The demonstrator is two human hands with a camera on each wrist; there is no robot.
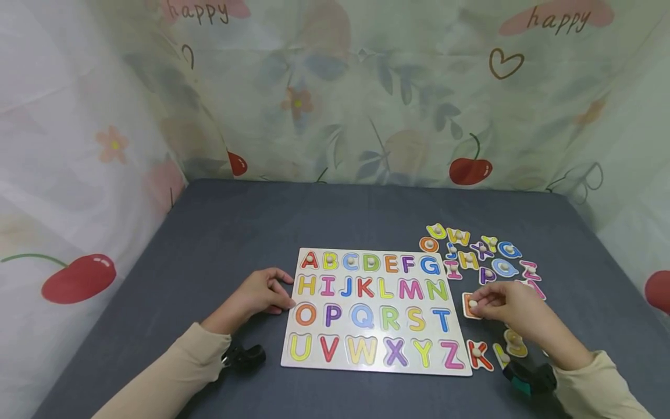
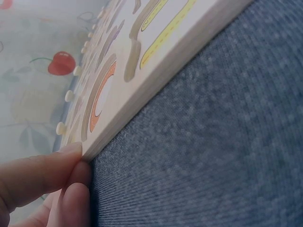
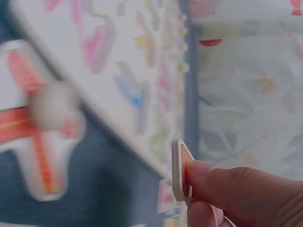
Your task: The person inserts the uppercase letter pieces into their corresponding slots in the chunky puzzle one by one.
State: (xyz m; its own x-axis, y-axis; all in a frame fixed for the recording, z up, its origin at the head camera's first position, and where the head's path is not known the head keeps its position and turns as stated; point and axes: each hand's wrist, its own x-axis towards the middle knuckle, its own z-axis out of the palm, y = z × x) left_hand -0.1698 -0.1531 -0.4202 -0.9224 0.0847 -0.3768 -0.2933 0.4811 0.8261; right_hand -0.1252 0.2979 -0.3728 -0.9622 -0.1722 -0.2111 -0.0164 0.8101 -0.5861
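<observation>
A white alphabet puzzle board [image 1: 378,302] lies flat on the table, with knobbed pieces in its A, B, C and D places. My left hand [image 1: 264,293] holds the board's left edge, the thumb tip lapping onto its rim in the left wrist view. Just off the board's right side, my right hand [image 1: 510,305] pinches an orange letter piece [image 1: 467,306] by its knob. That piece appears tilted on edge in the right wrist view, and its letter cannot be made out. Below it lies a red K piece [image 1: 479,355], close to the board's lower right corner.
Several loose letter pieces, among them a W [image 1: 458,236] and an orange O [image 1: 429,244], lie beyond the board's upper right. A yellow piece [image 1: 515,343] lies under the right forearm. Dark wrist straps [image 1: 246,357] hang below both wrists. Printed curtains [image 1: 335,93] surround the dark table [image 1: 251,215].
</observation>
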